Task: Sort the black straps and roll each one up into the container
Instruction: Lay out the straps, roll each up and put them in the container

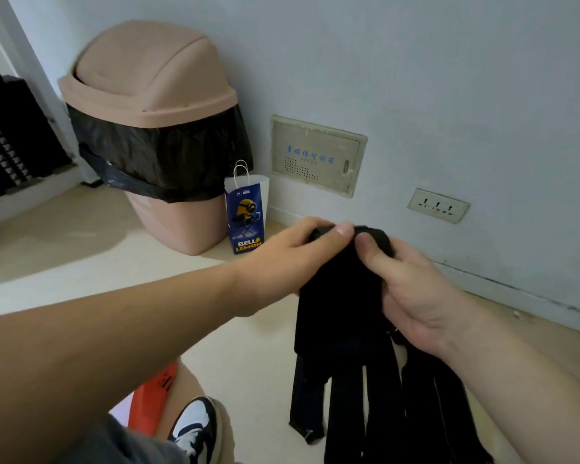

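Observation:
A bundle of several black straps [345,329] hangs in front of me, the loose ends trailing down to the lower right of the view. My left hand [292,256] grips the top of the bundle from the left, thumb laid over the folded end. My right hand [412,289] grips the same top end from the right, thumb pressed beside the left thumb. The folded top of the straps [375,237] shows between the two thumbs. No container for the straps can be picked out with certainty.
A pink swing-lid bin [154,95] with a black liner stands at the back left, a small blue paper bag [246,216] beside it. A wall panel [317,155] and a socket [437,205] are on the wall. My shoe [195,426] and an orange item [154,400] lie below.

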`<state>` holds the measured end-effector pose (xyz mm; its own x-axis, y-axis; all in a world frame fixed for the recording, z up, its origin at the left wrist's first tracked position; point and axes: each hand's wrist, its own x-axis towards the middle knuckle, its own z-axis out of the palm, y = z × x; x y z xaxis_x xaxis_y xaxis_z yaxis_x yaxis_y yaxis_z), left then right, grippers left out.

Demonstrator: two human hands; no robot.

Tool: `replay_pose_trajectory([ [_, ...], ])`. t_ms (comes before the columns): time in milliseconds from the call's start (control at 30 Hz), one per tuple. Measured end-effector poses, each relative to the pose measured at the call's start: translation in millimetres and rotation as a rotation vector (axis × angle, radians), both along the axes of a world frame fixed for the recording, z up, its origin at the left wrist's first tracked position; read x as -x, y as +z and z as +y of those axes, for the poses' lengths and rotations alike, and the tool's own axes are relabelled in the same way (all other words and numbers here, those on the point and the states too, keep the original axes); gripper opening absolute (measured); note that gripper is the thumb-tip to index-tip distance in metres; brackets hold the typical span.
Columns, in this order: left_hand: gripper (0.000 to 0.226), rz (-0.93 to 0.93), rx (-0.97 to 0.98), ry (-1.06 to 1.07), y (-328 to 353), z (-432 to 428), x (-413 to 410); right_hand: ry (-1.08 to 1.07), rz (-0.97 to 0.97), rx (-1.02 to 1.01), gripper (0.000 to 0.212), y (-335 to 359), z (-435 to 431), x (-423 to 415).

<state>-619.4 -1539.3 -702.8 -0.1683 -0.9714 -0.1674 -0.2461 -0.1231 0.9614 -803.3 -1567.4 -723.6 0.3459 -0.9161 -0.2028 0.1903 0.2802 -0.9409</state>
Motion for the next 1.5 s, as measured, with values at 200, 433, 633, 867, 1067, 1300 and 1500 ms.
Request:
replay_pose_trajectory([
  [200,0.048,0.16,-0.168,-0.025,-1.3,-0.8,-1.8,-0.057,-0.041,0.064,0.042,2.8,-2.3,2.2],
  [433,0.038,0.086,-0.019,0.079,1.0,-3.5,2.1,0.083,-0.038,-0.096,0.041,13.4,3.0,2.4],
  [633,0.036,0.07,0.043,0.159,2.8,1.5,15.2,0.095,0.033,-0.14,0.054,16.6,6.4,-1.8],
  [867,0.04,0.039,0.056,0.125,3.7,7.3,27.7,0.088,0.089,-0.088,0.065,12.8,9.8,-5.8],
  [1067,0.036,-0.095,0.234,0.01,5.8,7.1,13.0,0.132,0.195,-0.018,0.074,14.3,6.3,2.3],
  [1300,0.051,-0.257,0.463,-0.129,0.6,-0.4,-1.8,0.126,0.223,0.022,0.059,19.6,4.3,4.6],
  [1500,0.071,-0.041,0.124,-0.057,-0.6,-0.7,-2.4,0.072,0.144,0.051,0.051,5.1,0.9,4.7],
])
